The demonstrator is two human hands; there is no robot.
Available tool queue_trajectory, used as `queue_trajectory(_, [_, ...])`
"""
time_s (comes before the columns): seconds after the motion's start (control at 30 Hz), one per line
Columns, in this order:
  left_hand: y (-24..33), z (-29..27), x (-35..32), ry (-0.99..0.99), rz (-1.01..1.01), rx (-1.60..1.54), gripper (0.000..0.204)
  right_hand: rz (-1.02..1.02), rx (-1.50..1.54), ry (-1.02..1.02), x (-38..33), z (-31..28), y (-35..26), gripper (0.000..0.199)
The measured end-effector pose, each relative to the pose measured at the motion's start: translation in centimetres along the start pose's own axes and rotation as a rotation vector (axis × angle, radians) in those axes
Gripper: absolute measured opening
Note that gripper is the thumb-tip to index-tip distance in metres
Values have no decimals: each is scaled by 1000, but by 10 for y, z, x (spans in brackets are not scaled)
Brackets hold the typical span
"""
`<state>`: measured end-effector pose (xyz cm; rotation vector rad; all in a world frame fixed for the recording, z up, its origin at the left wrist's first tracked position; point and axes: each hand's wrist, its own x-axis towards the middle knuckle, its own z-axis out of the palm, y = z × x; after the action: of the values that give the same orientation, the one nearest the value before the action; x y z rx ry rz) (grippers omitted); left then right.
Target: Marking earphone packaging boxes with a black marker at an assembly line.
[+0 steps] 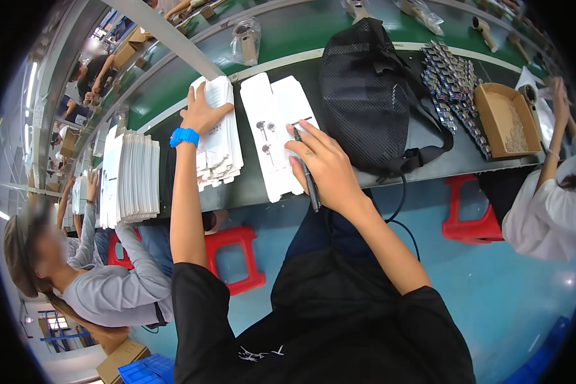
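My right hand [323, 166] holds a black pen [306, 173] and rests on a flat white unfolded carton [272, 121] printed with small product drawings. The pen tip touches the carton near its right side. My left hand [201, 114], with a blue watch [184, 136] on the wrist, lies palm down on a stack of the same white flat cartons [221, 144] just left of the single carton. Both lie on the dark workbench [390, 173].
A black mesh bag [371, 96] sits right of the carton. A tall stack of white cartons [134, 176] stands at left. Small packaged parts [454, 83] and a brown cardboard box [505, 118] lie at right. Co-workers sit on both sides. Red stools [237, 256] stand below.
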<state>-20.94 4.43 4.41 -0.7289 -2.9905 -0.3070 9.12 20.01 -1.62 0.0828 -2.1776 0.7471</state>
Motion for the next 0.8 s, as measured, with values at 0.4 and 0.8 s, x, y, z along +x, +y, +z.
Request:
queue_trajectory(0.4, [5, 12, 29, 50, -103, 20, 127, 12, -8, -20, 0, -1, -1, 25])
queue_trajectory(0.8, [-4, 21, 45, 96, -170, -85, 135, 2, 23, 10, 1, 4, -4, 21])
